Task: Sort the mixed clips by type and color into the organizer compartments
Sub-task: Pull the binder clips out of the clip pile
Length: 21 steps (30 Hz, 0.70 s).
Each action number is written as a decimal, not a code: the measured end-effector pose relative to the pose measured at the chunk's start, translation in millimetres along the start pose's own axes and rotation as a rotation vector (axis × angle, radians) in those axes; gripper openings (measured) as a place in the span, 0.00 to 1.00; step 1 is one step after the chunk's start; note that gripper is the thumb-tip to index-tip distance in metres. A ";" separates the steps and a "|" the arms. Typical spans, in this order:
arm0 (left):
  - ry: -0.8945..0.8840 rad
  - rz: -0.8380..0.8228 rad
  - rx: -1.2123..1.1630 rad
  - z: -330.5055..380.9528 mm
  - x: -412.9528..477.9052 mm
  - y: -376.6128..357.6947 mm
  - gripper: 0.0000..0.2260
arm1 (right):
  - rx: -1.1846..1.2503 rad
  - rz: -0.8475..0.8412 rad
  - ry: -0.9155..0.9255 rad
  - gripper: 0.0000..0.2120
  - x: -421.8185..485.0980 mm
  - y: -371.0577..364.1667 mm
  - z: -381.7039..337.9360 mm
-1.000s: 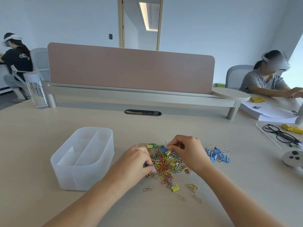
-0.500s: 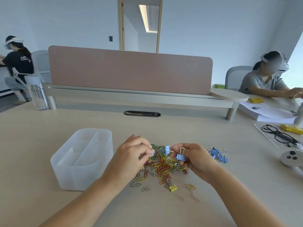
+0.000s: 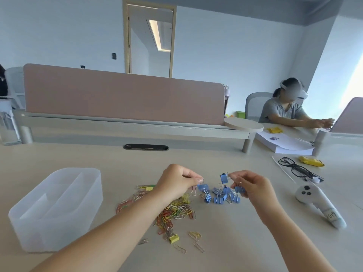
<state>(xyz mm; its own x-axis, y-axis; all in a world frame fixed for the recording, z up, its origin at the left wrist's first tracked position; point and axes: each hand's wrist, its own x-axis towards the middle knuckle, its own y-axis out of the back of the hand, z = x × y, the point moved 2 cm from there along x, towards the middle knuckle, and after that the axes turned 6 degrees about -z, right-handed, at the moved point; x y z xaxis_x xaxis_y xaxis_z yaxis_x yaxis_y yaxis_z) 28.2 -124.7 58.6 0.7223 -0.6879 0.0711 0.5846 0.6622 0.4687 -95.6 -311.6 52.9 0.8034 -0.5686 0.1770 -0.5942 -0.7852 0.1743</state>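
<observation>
The left hand (image 3: 176, 183) has its grip pinched on a blue binder clip (image 3: 203, 187) by the wire handle. The right hand (image 3: 250, 186) pinches a second blue clip (image 3: 224, 178), possibly more. The organizer (image 3: 59, 230) lies at 8 o'clock, nearer the left hand.

Only 1 marking shows any writing: a dark handwritten scrawl on a pale band around the handle end of the white controller (image 3: 320, 206), which lies on the table (image 3: 225, 244) at the right; it looks like "P10" seen upside down; the characters are too blurred to be sure.
</observation>
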 end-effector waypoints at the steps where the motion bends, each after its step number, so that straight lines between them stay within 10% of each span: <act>1: 0.009 0.020 -0.021 0.7 6.9 -8.3 0.03 | -0.059 0.022 0.036 0.04 -2.1 2.9 5.7; 10: 0.151 0.242 -0.067 -15.6 39.4 -48.4 0.07 | -0.240 -0.071 0.086 0.07 -0.6 -2.0 43.1; 21: 0.130 -0.131 0.019 -9.3 49.1 -73.6 0.24 | -0.529 0.076 0.134 0.04 7.5 1.8 54.7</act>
<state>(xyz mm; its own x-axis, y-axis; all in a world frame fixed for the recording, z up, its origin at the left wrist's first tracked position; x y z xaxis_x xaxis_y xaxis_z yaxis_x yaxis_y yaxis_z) 24.0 -204.5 19.4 0.6829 -0.7228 -0.1056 0.6707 0.5632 0.4827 -88.5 -330.6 1.6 0.7659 -0.5555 0.3237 -0.6169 -0.4932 0.6134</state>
